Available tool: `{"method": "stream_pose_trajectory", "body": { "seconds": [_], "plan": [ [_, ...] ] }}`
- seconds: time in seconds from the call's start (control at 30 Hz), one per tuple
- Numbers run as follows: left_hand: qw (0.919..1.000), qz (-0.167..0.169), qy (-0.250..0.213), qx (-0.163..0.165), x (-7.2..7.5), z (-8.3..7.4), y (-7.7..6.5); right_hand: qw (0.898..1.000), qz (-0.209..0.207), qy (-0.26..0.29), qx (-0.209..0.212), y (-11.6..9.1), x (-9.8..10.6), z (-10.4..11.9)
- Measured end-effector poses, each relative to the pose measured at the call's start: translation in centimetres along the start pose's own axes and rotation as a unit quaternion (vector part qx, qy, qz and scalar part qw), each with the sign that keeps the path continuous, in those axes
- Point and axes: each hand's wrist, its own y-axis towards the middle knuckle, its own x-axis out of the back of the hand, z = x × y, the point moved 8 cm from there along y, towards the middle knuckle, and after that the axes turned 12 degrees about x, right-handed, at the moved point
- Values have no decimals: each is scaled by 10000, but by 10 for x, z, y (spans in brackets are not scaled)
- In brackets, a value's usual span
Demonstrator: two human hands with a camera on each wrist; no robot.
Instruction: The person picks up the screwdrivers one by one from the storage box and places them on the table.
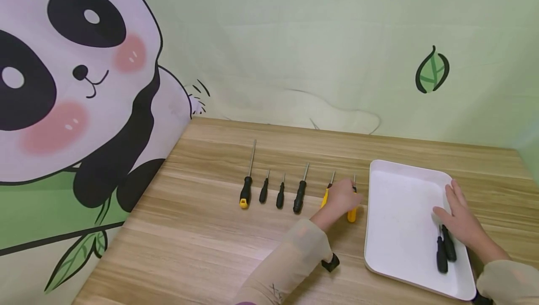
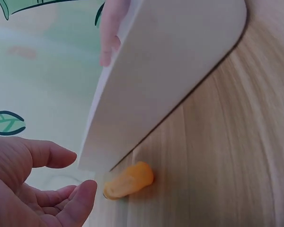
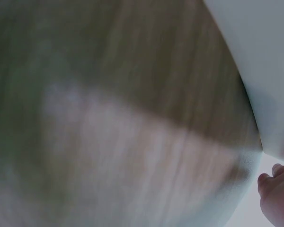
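Note:
My left hand (image 1: 343, 197) is over the table between two screwdrivers with yellow handles, partly covering both. In the left wrist view its thumb and forefinger stand apart, with nothing between them. The right-hand screwdriver (image 1: 352, 214) shows its yellow handle just beyond those fingertips. Left of the hand lies the other yellow screwdriver (image 1: 324, 198). My right hand (image 1: 463, 221) rests at the right rim of the white tray (image 1: 400, 230), fingers fairly straight over the edge and thumb inside. Below that thumb, two black screwdrivers (image 1: 442, 254) lie side by side in the tray.
Farther left, a long black screwdriver with a yellow end (image 1: 246, 188), two small black screwdrivers (image 1: 264, 192) and a larger black screwdriver (image 1: 300, 196) form a row on the wooden table (image 1: 202, 235). A panda-printed cloth (image 1: 269, 61) hangs behind the table.

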Motion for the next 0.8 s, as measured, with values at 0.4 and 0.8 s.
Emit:
{"method": "stream_pose_trajectory", "body": {
  "seconds": [0.4, 0.8],
  "plan": [
    [9982, 151, -457, -364, 1, -11, -7, 10000, 0, -78, -29, 0, 0, -2],
    [9845, 954, -1439, -292, -9, -21, -16, 10000, -49, 8, -13, 1, 2, 0]
  ]
}}
